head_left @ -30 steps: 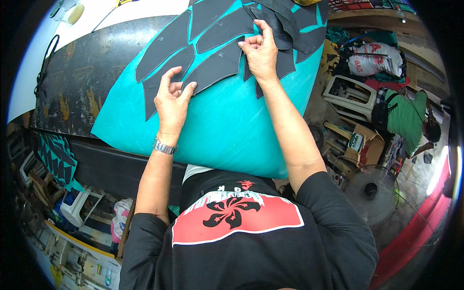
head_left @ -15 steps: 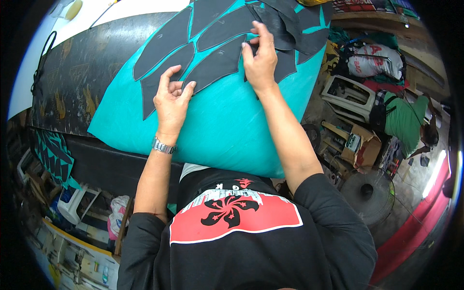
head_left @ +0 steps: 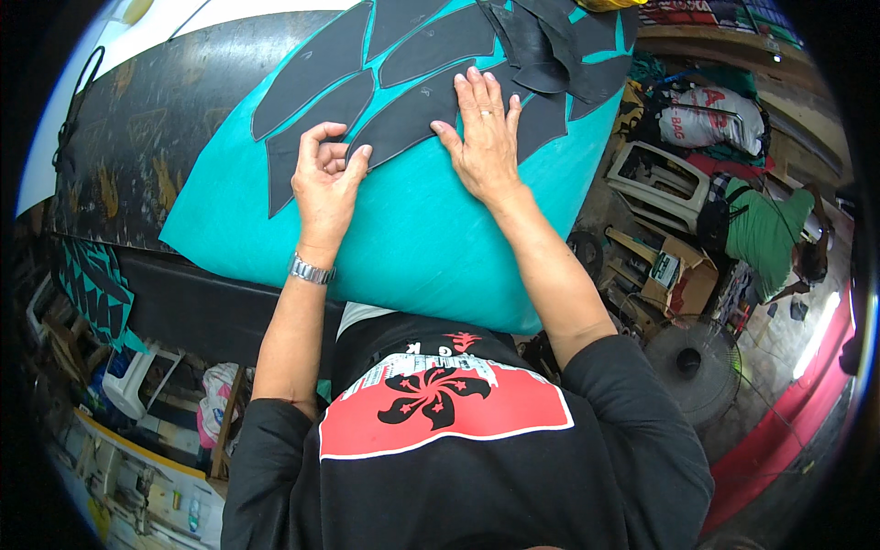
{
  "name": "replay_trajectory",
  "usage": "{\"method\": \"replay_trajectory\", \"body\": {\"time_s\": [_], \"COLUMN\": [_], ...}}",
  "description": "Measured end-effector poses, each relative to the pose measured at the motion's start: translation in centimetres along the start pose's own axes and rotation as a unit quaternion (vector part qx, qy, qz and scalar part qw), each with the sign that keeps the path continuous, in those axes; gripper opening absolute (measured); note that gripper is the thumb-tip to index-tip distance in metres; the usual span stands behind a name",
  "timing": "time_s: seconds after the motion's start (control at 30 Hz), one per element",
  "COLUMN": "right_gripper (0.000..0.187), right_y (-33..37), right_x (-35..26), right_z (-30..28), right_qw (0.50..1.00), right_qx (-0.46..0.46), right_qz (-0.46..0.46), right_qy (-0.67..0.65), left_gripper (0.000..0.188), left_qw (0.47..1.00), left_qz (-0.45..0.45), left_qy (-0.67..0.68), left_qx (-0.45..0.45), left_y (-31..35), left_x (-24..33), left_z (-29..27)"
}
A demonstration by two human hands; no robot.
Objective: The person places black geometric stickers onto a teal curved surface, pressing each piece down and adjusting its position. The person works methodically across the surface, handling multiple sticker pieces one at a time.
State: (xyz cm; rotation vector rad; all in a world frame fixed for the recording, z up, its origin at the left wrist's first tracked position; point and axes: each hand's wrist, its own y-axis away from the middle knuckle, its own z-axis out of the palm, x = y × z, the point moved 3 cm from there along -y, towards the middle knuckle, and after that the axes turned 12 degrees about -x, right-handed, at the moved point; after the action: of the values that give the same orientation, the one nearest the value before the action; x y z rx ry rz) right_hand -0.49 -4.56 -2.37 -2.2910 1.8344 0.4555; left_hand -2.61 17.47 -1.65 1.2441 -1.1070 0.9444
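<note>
A large teal sheet (head_left: 275,225), which looks like leather or vinyl, lies over the work table with several flat black cut pieces on it. My left hand (head_left: 326,183) has curled fingers and pinches the pointed near-left end of one black cut piece (head_left: 403,119). Against that same piece's right part my right hand (head_left: 484,137) lies flat, fingers stretched and slightly spread, partly covering it. Other black pieces (head_left: 307,82) sit side by side with narrow teal gaps. Beyond my right hand, loose black pieces (head_left: 536,60) overlap in a small pile.
The worn dark table top (head_left: 137,137) shows at left. A teal sheet with black pieces (head_left: 96,289) hangs lower left. To the right stand a white plastic stool (head_left: 660,183), a cardboard box (head_left: 692,284) and a fan (head_left: 692,367). A person in green (head_left: 761,234) bends over at far right.
My right hand has come down from a raised, half-curled pose to lie flat on the black piece, a little nearer me. My left hand stays at the piece's pointed end.
</note>
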Motion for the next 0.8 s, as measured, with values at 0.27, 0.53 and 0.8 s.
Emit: {"method": "replay_trajectory", "body": {"time_s": [0.27, 0.53, 0.8], "right_gripper": [0.077, 0.094, 0.106], "right_y": [-1.2, 1.7, 3.4], "right_x": [-1.0, -7.4, -11.5], "right_z": [-0.4, 1.8, 2.5], "right_qw": [0.992, 0.987, 0.951], "right_qx": [-0.054, -0.109, -0.183], "right_qz": [-0.007, -0.095, -0.214], "right_qy": [0.117, 0.066, -0.127], "left_gripper": [0.039, 0.037, 0.038], "left_qw": [0.999, 1.0, 0.989], "left_qz": [-0.003, -0.007, 0.132], "left_qy": [-0.034, -0.001, -0.058], "left_qx": [0.032, 0.03, -0.014], "left_y": [0.5, 0.0, 0.6], "left_x": [0.6, 0.0, 3.0], "left_z": [-0.4, -0.6, -2.8]}}
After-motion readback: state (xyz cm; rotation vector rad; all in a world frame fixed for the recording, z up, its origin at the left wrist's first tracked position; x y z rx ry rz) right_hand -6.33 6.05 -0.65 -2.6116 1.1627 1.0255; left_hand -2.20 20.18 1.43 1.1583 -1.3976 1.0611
